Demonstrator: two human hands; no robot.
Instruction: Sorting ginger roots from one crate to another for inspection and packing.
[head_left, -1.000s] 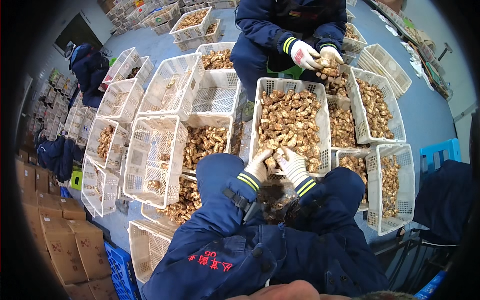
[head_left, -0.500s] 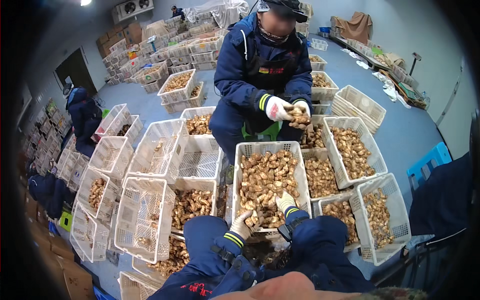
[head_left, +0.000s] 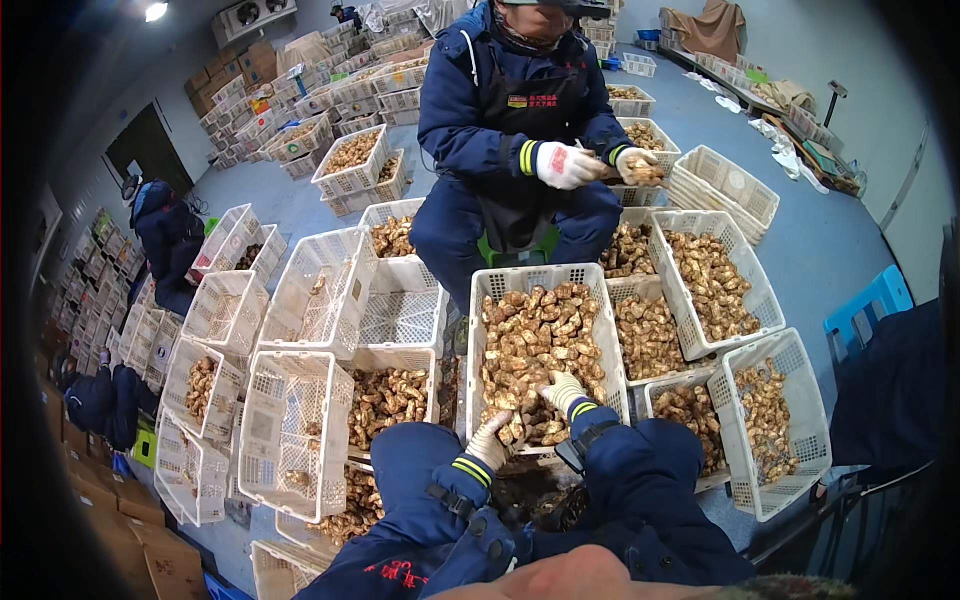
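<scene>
A white perforated crate [head_left: 613, 372] stands before my knees, filled with lumpy brown-and-cream pieces that look like mushrooms [head_left: 540, 330]. At its near left corner my left hand [head_left: 488, 442], in a pale knit glove, is closed on one stubby mushroom [head_left: 511, 428]. My right hand [head_left: 564, 391], gloved likewise, reaches over the near right side into the pile. Its fingers curl down among the mushrooms; what they grip is hidden. Across the crate a seated co-worker in white gloves holds a brown piece [head_left: 642, 172] in one hand, the other glove [head_left: 570, 166] beside it.
Crates of mushrooms stand close on my right, one tilted crate [head_left: 775, 430] nearest. To my left are stacked crates, a nearly bare one [head_left: 290, 430] among them. A blue stool [head_left: 868, 305] is at the far right. Other people work at the left [head_left: 165, 235].
My view has tilted slightly. My right hand has shifted a little left over the pile, while my left keeps its mushroom. The co-worker's hands have moved apart and to the right.
</scene>
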